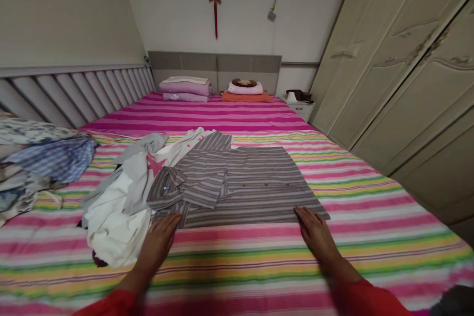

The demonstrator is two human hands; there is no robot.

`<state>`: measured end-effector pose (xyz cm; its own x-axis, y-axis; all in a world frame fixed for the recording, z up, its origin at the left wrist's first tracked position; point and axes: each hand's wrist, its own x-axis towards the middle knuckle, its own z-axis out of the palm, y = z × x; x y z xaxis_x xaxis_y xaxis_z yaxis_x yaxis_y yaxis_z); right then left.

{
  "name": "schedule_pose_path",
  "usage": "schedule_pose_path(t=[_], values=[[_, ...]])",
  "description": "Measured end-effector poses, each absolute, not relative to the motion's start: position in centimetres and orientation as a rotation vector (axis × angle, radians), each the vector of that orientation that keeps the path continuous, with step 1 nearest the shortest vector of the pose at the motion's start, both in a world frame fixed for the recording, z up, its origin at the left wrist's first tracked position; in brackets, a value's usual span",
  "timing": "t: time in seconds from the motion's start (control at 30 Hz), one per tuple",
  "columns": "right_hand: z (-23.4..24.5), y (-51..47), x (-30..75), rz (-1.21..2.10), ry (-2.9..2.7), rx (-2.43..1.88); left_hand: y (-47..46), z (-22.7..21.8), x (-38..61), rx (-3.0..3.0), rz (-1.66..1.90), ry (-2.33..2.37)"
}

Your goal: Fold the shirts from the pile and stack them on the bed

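Note:
A grey-brown striped button-up shirt [259, 173] lies spread sideways on the bed, its collar [168, 185] to the left and its hem to the right. One short sleeve rests folded across its upper part. At the near edge by the collar, my left hand [162, 234] lies with fingers stretched out on the cloth. My right hand [314, 231] rests on the near edge close to the hem corner, fingers extended and thumb hidden. Under and beside the collar end is a loose heap of white and grey clothes [122, 232], one showing a pink star.
More crumpled clothes [55, 158] lie at the far left, beside the padded bed rail [66, 94]. Folded lilac bedding [185, 89] and a pillow stack [246, 91] stand by the headboard [215, 64]. A striped sheet [237, 266] covers the bed. Wardrobe doors [407, 69] line the right side.

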<state>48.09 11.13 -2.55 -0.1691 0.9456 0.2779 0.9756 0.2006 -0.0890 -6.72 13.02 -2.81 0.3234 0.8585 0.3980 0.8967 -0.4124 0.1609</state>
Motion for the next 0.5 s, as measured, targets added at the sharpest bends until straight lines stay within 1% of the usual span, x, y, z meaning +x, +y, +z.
schedule_pose_path(t=[0.1,0.2,0.33,0.4,0.5], values=[[-1.3,12.8,47.1,-0.176,-2.198,-1.921,14.9,-2.5,-5.6,-2.426,-0.597,-1.689],[1.0,14.1,46.0,-0.164,-2.218,-2.036,15.5,-1.9,-5.0,-2.375,-0.545,-1.706],[3.1,13.2,45.8,-0.019,-2.293,-2.051,13.8,-1.6,-6.3,-2.423,-0.477,-1.651],[3.0,11.5,46.5,0.011,-2.312,-2.019,12.1,-2.0,-7.4,-2.475,-0.461,-1.586],[1.4,7.9,48.0,-0.002,-2.346,-1.971,9.2,-3.5,-9.0,-2.561,-0.465,-1.492]])
